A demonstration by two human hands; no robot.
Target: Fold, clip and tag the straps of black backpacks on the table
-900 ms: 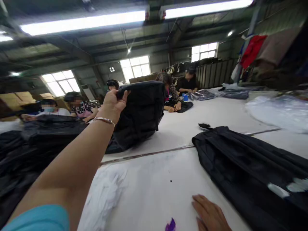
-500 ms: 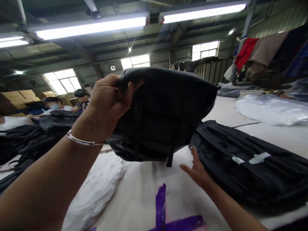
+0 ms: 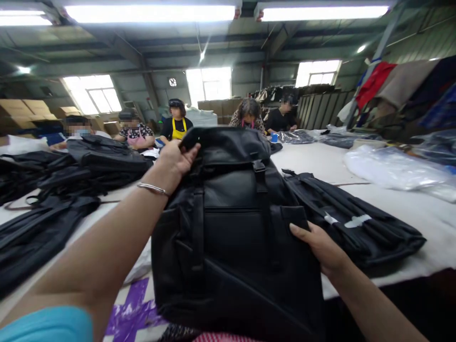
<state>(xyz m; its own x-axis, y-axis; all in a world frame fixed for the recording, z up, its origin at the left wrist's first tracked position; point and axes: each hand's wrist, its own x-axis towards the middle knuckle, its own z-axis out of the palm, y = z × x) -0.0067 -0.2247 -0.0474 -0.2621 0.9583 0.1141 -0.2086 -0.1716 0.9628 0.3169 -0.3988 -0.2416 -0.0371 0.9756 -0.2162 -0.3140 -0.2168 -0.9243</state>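
Pinching the top corner of a black backpack (image 3: 235, 237), the left hand (image 3: 175, 159) has its fingers closed on the flap; we note a metal bracelet (image 3: 153, 189) on that wrist. The right hand (image 3: 322, 247) clasps the pack's side, thumb in front, other fingers hidden behind. We find the pack upright directly before the wearer, strapped front facing us; whether its base rests on the white table (image 3: 313, 154) we cannot tell.

Labels: white strips (image 3: 357, 221) cross a second black bag (image 3: 388, 230) lying to the right; any print on them is too small for us to read.

Containers: the pack's flap covers its top, so we cannot see inside. Beyond, dark goods (image 3: 299, 137) lie in clear wrapping. Cardboard boxes (image 3: 33, 111) stand stacked far left, contents hidden.

Changes: half a second ago we saw the right hand apart from the pack; now it touches. The pack has turned, showing its buckle (image 3: 259, 166), and a co-worker in a yellow apron (image 3: 180, 129) now shows behind it.
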